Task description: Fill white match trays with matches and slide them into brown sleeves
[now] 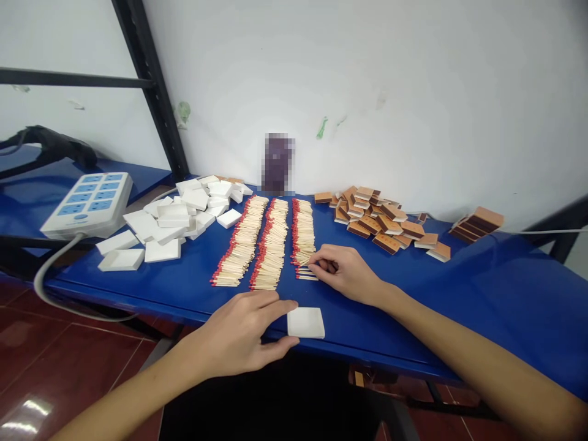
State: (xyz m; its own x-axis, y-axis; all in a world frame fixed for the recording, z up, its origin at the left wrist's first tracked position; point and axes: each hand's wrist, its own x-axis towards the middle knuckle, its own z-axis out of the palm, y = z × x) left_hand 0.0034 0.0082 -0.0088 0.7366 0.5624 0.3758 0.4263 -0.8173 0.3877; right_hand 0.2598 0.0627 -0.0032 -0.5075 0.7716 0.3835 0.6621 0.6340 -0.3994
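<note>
My left hand (250,331) grips a white matchbox tray (306,323) by its left end, thumb and index finger at its two corners. The tray lies at the table's front edge with its hollow side up, and no matches show in it. My right hand (346,272) is closed in a pinch at the near end of the right-hand row of red-tipped matches (303,226); its fingertips touch the match sticks. Two more rows, a middle row of matches (271,245) and a left row of matches (241,242), lie beside it.
Loose white trays (174,214) are heaped at the left, near a power strip (89,202) with its cable. Brown matchbox sleeves (372,214) form a pile at the back right, with a stack of matchboxes (478,225) farther right. A blurred dark object (277,164) stands against the wall.
</note>
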